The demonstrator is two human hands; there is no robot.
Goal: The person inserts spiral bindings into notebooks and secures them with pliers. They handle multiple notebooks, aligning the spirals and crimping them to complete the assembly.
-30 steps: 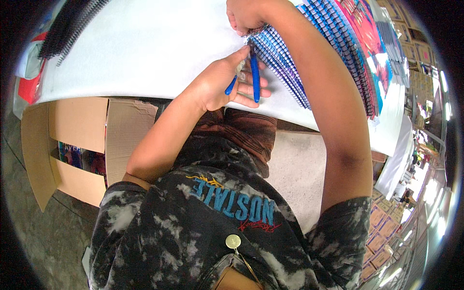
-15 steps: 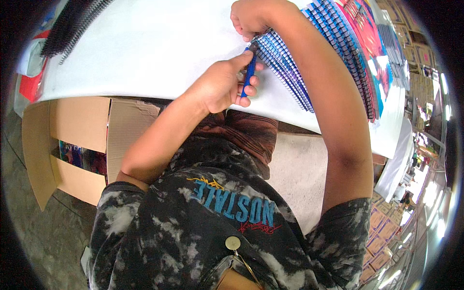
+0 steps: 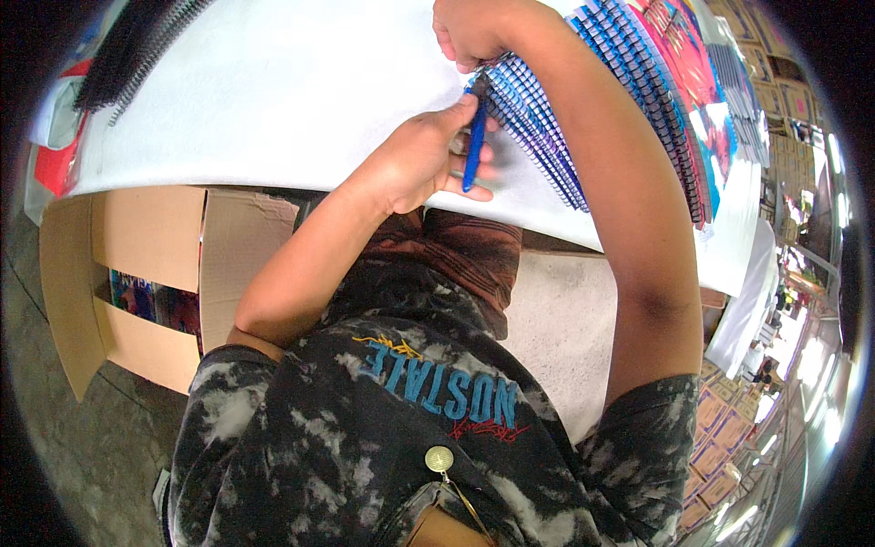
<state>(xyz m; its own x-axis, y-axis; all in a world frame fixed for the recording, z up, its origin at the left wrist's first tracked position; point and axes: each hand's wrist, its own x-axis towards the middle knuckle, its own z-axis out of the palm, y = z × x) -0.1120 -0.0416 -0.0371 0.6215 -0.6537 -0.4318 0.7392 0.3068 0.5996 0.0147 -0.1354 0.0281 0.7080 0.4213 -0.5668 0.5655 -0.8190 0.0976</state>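
Blue-handled pliers (image 3: 475, 146) rest in my left hand (image 3: 417, 166), the thumb on one side and the loosened fingers behind. Their dark jaws reach the upper end of the binding on a small stack of spiral-bound notebooks (image 3: 536, 132) with blue covers. My right hand (image 3: 478, 32) is curled just above the jaws, at that same end of the bindings. Whatever its fingers pinch is hidden from sight. My right forearm passes over the table between this small stack and a larger row of spiral notebooks (image 3: 638, 80), covering part of both.
Black plastic coils (image 3: 146, 55) lie at the far left of the white table (image 3: 301, 100). An open cardboard box (image 3: 150, 232) with colourful items inside stands below its front edge. Pink-and-blue covers (image 3: 684, 46) lie at the right. Stacked cartons (image 3: 725, 428) stand beyond.
The fingers of my left hand have loosened and straightened a little, and the pliers' handle has swung slightly. My right hand has stayed almost in place.
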